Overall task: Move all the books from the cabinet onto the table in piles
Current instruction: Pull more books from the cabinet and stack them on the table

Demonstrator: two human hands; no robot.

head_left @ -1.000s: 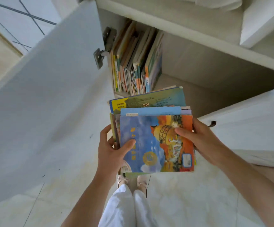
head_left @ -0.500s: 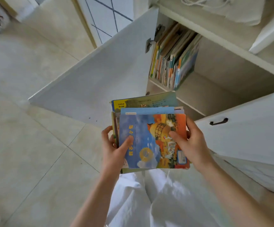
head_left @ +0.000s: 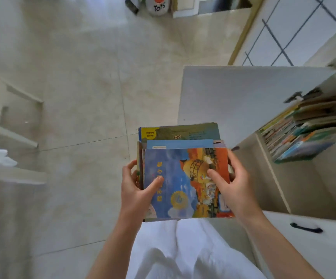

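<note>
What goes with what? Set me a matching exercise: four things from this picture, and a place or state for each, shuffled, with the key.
Things:
1. stack of books
2. row of books
3. cabinet door
4. dark handle

Places or states:
A. swung open over the floor
B. on the white panel at lower right
C. held between the left hand and the right hand
D. on the cabinet shelf

Pairs: 1-C, 2-D, 3-A, 4-B
</note>
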